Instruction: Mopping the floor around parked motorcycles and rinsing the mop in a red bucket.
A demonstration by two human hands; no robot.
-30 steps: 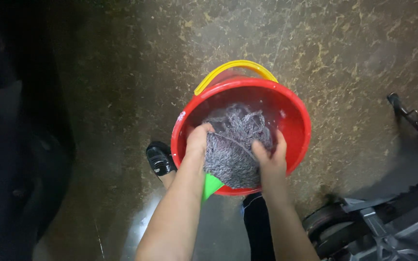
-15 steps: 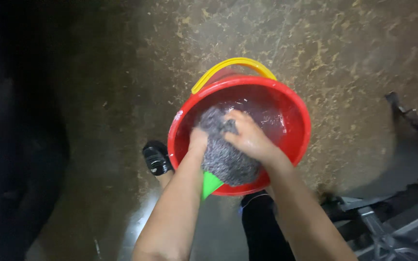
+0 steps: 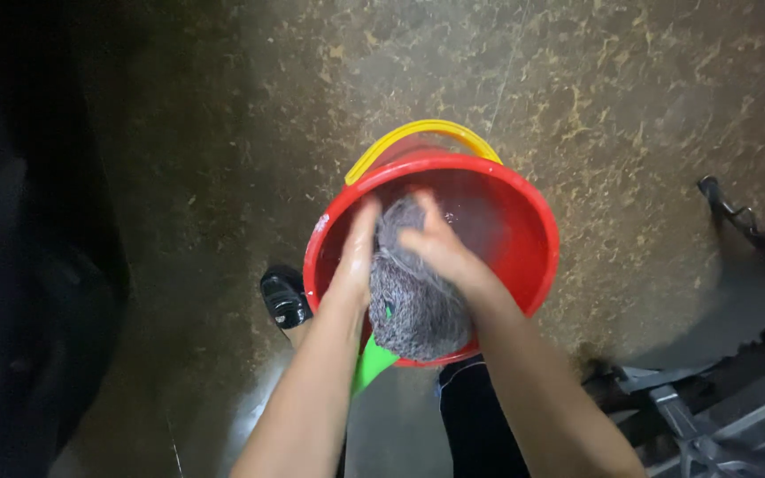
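A red bucket (image 3: pixel 533 230) with a yellow handle (image 3: pixel 418 134) stands on the floor below me. Over its near rim lies a wet grey string mop head (image 3: pixel 418 305) on a green socket (image 3: pixel 369 365). My left hand (image 3: pixel 358 243) presses flat against the left side of the mop strands. My right hand (image 3: pixel 436 243) lies over the top of the strands, fingers blurred with motion. Both hands are wet and squeeze the mop between them inside the bucket.
The floor is mottled brown stone, wet and shiny near my feet. My black shoe (image 3: pixel 283 296) is just left of the bucket and a dark trouser leg (image 3: pixel 475 416) below it. A dark metal frame (image 3: pixel 719 398) fills the bottom right corner.
My right hand moved from the mop's right side over its top toward the left hand. The loose spread strands are now bunched into a tighter bundle between both hands.
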